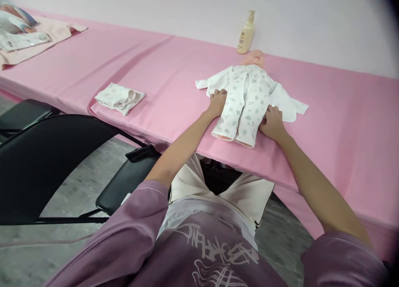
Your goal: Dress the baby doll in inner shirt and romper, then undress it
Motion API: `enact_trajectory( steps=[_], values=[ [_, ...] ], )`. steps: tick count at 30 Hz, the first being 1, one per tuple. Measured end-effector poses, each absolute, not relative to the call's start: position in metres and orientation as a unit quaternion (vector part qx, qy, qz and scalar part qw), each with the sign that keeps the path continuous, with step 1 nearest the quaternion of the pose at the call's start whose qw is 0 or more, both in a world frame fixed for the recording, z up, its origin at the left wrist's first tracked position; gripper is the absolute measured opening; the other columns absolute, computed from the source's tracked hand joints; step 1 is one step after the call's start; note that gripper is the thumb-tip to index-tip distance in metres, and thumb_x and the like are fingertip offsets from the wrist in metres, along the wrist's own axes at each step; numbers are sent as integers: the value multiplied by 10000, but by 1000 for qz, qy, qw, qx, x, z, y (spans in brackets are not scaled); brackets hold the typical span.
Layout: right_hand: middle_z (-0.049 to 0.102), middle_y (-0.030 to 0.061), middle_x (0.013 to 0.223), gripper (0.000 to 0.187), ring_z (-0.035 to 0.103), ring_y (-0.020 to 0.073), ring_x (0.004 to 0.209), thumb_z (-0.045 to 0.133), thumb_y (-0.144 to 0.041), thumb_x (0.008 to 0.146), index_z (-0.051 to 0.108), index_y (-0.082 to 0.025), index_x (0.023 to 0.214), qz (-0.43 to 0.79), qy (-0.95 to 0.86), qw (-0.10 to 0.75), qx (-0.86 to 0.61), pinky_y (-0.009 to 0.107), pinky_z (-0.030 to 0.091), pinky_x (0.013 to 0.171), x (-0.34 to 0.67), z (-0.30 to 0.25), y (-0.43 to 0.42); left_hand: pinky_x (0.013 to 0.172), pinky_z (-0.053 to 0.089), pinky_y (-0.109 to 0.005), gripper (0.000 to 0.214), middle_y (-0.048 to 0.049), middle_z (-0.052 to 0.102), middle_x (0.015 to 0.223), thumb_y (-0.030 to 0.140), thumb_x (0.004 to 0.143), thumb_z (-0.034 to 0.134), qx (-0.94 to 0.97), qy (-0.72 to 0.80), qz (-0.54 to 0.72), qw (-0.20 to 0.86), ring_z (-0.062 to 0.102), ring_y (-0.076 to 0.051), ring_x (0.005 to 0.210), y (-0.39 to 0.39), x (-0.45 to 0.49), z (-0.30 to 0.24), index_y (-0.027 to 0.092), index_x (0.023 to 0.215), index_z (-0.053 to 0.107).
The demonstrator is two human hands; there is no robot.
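Note:
A baby doll lies on its back on the pink-covered table, its head toward the wall. White printed baby trousers cover its legs and lower body, with the leg ends toward me. A plain white baby top spreads out on both sides beneath, sleeves stretched outward. At the left edge of the trousers, my left hand has its fingers curled against the cloth. My right hand is curled at the right edge in the same way. What the fingertips pinch is mostly hidden.
A yellow pump bottle stands by the wall behind the doll. Folded printed cloth lies to the left. A pink towel with packaged items is at the far left. Black folding chairs stand at the table's front; one holds a dark phone.

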State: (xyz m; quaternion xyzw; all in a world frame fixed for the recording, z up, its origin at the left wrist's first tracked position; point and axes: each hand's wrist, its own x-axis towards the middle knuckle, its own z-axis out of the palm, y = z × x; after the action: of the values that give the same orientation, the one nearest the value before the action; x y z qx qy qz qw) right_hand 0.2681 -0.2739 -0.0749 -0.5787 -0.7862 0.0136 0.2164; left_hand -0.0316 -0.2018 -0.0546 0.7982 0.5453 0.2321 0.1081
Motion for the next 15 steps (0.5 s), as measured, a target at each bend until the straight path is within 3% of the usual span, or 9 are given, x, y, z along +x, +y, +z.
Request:
enact_trajectory(
  steps=[7,10,15],
  values=[
    [635,234,1294,397,571,529,1212,725,-485,914,687,-257,1238,3,-772,239,-588,784,525,994,262,-76,-276,1299,405,-692,456,-213,633,1575,649,1141,591,813,521,233,113,497,-503,1515,-206,-32,-48,248,1224,793],
    [663,246,1277,454,596,527,1186,716,-494,907,675,-246,1284,4,-775,238,-585,768,538,976,262,-73,-277,1308,391,-691,383,-224,617,1586,564,1128,609,828,497,232,115,492,-504,1519,-208,-34,-45,237,1207,793],
    [718,234,1213,475,637,517,1130,704,-518,893,667,-257,1288,27,-781,246,-574,760,544,974,262,-70,-277,1254,432,-707,286,-209,725,1367,457,1116,570,851,464,219,107,588,-492,1385,-213,-38,-40,270,1174,778]
  ],
)
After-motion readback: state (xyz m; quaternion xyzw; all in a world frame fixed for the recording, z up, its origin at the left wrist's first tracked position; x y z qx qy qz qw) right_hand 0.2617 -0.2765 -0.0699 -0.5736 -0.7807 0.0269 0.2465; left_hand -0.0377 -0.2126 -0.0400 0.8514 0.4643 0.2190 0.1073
